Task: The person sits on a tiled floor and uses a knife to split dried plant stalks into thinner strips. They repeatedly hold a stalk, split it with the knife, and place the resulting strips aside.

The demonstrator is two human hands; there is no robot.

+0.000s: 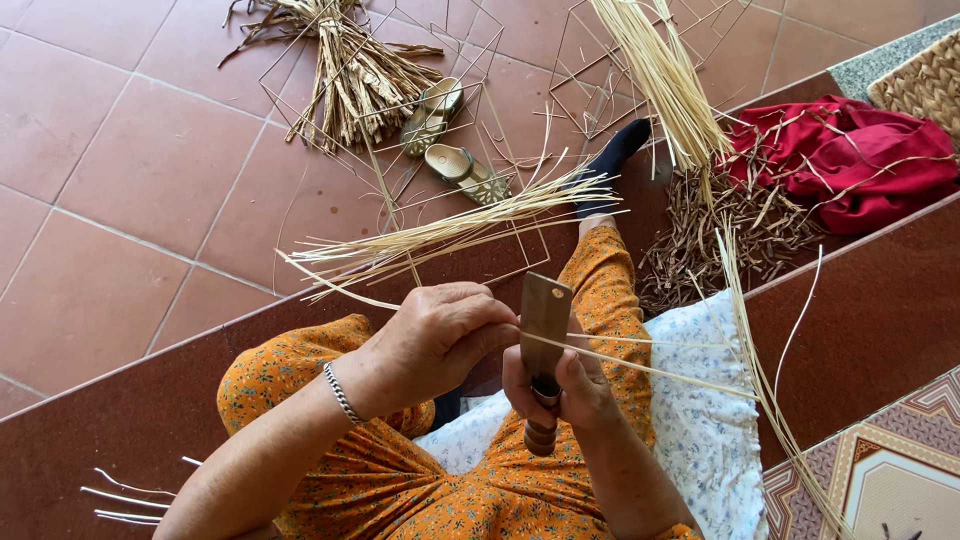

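Observation:
My right hand (562, 388) grips the wooden handle of a broad-bladed knife (544, 312), blade pointing up and away from me. My left hand (436, 336), with a silver bracelet at the wrist, pinches a thin pale straw strip (640, 366) against the blade. The strip runs out to the right across my lap. A white flowered cloth (700, 430) lies over my orange patterned dress. A loose bundle of pale straw strips (440, 232) fans out to the left just beyond my hands.
A long sheaf of straw (665, 75) leans in at top centre. Brown scraps (720, 235) pile beside a red cloth (850, 155). A pair of sandals (445, 135), thin wire frames (480, 110) and a dry stalk bundle (345, 75) lie on the tiled floor. A woven basket (925, 80) sits top right.

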